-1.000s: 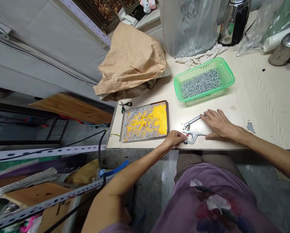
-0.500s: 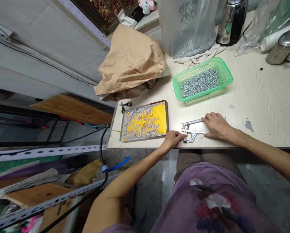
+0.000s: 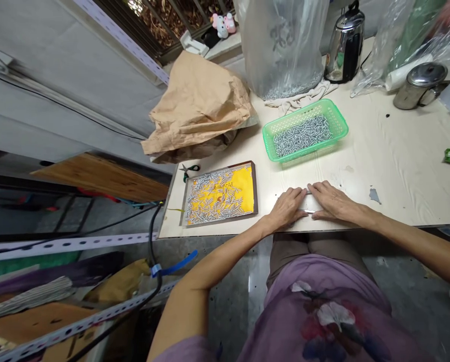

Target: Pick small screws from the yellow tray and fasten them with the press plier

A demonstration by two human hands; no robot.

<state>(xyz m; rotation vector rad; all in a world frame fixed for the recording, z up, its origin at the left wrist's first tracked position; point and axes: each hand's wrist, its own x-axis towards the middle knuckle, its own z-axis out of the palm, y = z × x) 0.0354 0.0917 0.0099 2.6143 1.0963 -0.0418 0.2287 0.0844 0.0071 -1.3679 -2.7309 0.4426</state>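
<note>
On the table near its front edge lie silver plier-like hand pliers (image 3: 309, 211), mostly covered by my two hands. My left hand (image 3: 288, 207) is wrapped over their head end, so the jaws and spring are hidden. My right hand (image 3: 335, 203) holds the ends of the two handles, fingers on the far one and thumb by the near one. Left of my hands is a shallow tray (image 3: 255, 188) with a yellow bottom, strewn with small silver metal pins (image 3: 205, 203). Beyond my hands, a green plastic basket (image 3: 340, 123) holds many similar small metal pieces (image 3: 303, 134).
Scissors (image 3: 189, 171) with dark handles lie beside the tray. A crumpled brown paper bag (image 3: 202, 105) stands behind it. At the back are a large clear plastic bag (image 3: 283, 50), a cloth (image 3: 303, 98), a kettle (image 3: 345, 45) and a metal mug (image 3: 417, 88).
My left hand has moved right from the jaw tip onto the head of the pliers, now covering it. My right hand stays on the handles. The view has shifted slightly.
</note>
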